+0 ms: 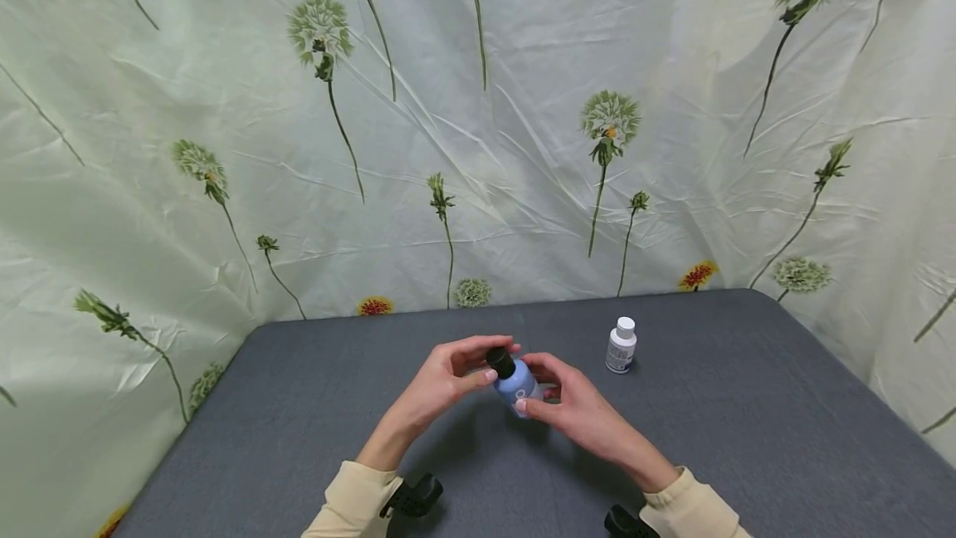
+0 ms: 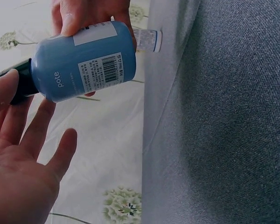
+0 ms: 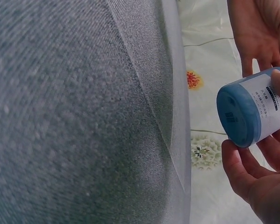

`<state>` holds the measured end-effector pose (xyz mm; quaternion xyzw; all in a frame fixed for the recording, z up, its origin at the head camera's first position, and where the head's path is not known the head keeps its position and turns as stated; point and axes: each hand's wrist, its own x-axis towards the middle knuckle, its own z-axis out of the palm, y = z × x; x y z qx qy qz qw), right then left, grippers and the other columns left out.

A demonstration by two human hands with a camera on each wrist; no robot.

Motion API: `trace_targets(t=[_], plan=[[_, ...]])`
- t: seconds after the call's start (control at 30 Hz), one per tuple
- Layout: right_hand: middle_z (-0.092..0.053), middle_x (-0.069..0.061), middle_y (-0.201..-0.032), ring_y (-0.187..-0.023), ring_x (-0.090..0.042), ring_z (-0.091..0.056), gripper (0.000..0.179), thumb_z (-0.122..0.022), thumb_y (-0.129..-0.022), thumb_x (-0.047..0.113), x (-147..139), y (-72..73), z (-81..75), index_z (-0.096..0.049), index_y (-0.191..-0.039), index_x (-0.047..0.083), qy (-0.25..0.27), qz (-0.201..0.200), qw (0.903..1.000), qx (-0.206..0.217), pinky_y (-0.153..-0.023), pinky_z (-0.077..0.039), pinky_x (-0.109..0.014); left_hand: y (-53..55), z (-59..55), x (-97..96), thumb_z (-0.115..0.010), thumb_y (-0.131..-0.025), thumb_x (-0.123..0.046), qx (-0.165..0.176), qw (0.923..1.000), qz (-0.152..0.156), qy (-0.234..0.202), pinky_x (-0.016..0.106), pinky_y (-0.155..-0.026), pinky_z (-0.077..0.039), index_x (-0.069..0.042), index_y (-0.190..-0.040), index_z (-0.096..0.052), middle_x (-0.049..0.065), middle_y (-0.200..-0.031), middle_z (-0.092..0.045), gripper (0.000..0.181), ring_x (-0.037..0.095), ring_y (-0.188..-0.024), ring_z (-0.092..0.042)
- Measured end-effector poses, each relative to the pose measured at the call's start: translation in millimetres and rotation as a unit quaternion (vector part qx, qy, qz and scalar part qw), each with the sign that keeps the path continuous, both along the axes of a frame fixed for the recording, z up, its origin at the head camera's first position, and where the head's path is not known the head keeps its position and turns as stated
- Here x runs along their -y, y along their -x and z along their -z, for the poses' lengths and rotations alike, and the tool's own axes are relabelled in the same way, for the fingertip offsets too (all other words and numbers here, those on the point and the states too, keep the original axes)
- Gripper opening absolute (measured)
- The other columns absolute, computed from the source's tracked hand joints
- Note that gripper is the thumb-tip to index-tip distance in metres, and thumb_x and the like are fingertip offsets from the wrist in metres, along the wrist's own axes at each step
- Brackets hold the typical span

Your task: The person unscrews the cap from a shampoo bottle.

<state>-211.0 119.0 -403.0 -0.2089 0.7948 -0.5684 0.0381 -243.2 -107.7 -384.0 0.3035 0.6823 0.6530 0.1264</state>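
Observation:
A light blue bottle with a black cap is held tilted above the grey table, cap pointing up and left. My right hand grips its body, thumb and fingers curled round it; the right wrist view shows the bottle from its base. My left hand pinches the cap between thumb and forefinger. In the left wrist view the thumb touches the cap, the other fingers lie straight beside the bottle, and its barcode label shows.
A small white bottle with a white cap stands upright on the table, to the right and behind my hands. A pale cloth printed with dandelions hangs behind and around the table. Black wrist mounts show at the near edge.

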Motion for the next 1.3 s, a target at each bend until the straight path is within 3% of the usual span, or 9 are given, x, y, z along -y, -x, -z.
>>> trace_targets(t=[0.27, 0.53, 0.73, 1.0, 1.17, 1.3], plan=[[-0.062, -0.004, -0.123, -0.115, -0.021, -0.056, 0.05, -0.076, -0.089, 0.025, -0.3, 0.5, 0.9, -0.055, -0.131, 0.011, -0.007, 0.007, 0.9999, 0.003, -0.098, -0.042, -0.048, 2.8, 0.9, -0.8, -0.075, -0.088, -0.011, -0.006, 0.9982, -0.054, 0.025, 0.038, -0.092, -0.05, -0.008, -0.125, -0.066, 0.006, -0.122, -0.067, 0.038, 0.029, -0.115, -0.06], [-0.062, -0.003, -0.121, -0.113, -0.021, -0.057, 0.047, -0.075, -0.089, 0.026, 1.4, -0.6, 0.8, -0.056, -0.13, 0.011, -0.018, 0.004, 0.9998, -0.003, -0.097, -0.043, -0.047, 4.6, 1.8, -0.5, -0.081, -0.082, -0.009, -0.024, 0.9937, -0.099, 0.048, 0.052, -0.096, -0.041, -0.005, -0.115, -0.069, 0.006, -0.108, -0.072, 0.034, 0.031, -0.106, -0.059], [-0.062, -0.002, -0.12, -0.112, -0.019, -0.057, 0.046, -0.075, -0.089, 0.028, 2.6, -0.9, 1.9, -0.056, -0.129, 0.012, -0.032, 0.002, 0.9995, -0.006, -0.097, -0.043, -0.047, 4.1, 3.2, -0.3, -0.08, -0.081, -0.004, -0.021, 0.9908, -0.118, 0.062, 0.048, -0.089, -0.044, -0.004, -0.11, -0.069, 0.006, -0.103, -0.07, 0.031, 0.029, -0.097, -0.061], [-0.062, -0.003, -0.121, -0.113, -0.021, -0.057, 0.047, -0.074, -0.09, 0.027, 2.5, -0.2, 0.5, -0.056, -0.13, 0.011, -0.03, 0.004, 0.9995, -0.009, -0.097, -0.043, -0.047, 3.7, 4.1, -2.2, -0.081, -0.082, -0.01, -0.032, 0.9915, -0.111, 0.06, 0.048, -0.089, -0.044, -0.008, -0.116, -0.066, 0.006, -0.112, -0.066, 0.037, 0.03, -0.106, -0.057], [-0.061, -0.003, -0.122, -0.113, -0.021, -0.056, 0.048, -0.074, -0.09, 0.026, 1.6, 0.0, 0.2, -0.055, -0.131, 0.011, -0.029, 0.006, 0.9996, 0.0, -0.098, -0.042, -0.048, 3.5, 4.9, -2.0, -0.078, -0.085, -0.008, -0.044, 0.9952, -0.072, 0.049, 0.05, -0.092, -0.044, -0.009, -0.127, -0.062, 0.011, -0.125, -0.061, 0.044, 0.028, -0.113, -0.055], [-0.061, -0.005, -0.123, -0.115, -0.022, -0.056, 0.049, -0.074, -0.09, 0.025, 0.7, -0.9, -0.1, -0.054, -0.132, 0.009, -0.019, 0.001, 0.9998, 0.0, -0.099, -0.041, -0.049, 4.7, 5.2, -1.9, -0.072, -0.089, -0.003, -0.055, 0.9977, -0.029, 0.026, 0.051, -0.097, -0.043, -0.01, -0.132, -0.06, 0.009, -0.132, -0.059, 0.045, 0.028, -0.121, -0.053]])
